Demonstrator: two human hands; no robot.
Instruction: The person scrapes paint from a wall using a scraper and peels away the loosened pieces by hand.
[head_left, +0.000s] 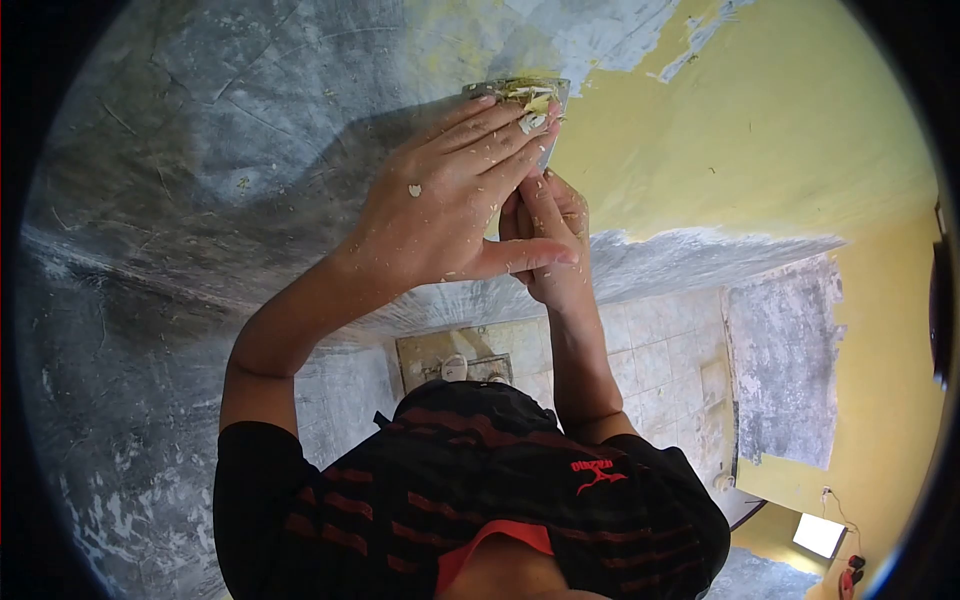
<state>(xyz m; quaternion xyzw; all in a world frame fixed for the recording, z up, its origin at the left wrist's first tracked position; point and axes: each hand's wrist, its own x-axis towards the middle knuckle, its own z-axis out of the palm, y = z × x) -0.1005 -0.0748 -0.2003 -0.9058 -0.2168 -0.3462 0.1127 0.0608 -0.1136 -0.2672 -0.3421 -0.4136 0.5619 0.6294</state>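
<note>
A putty scraper (549,152) with a wide metal blade is pressed to the wall, where yellow paint (680,150) meets bare grey plaster (290,120). My right hand (560,245) is closed around its handle, which the fingers mostly hide. My left hand (435,205) lies flat over the blade, fingers stretched toward its edge and thumb out sideways across my right hand. Curled paint flakes (540,100) are heaped at the blade's edge. Small pale chips dot the back of my left hand and forearm.
Below are floor tiles (640,340) and a foot (455,367) near a darker mat-like patch. The right-hand yellow wall (885,370) has a bare grey patch (785,360). A bright white rectangle (820,535) and hanging cables (855,560) are at lower right.
</note>
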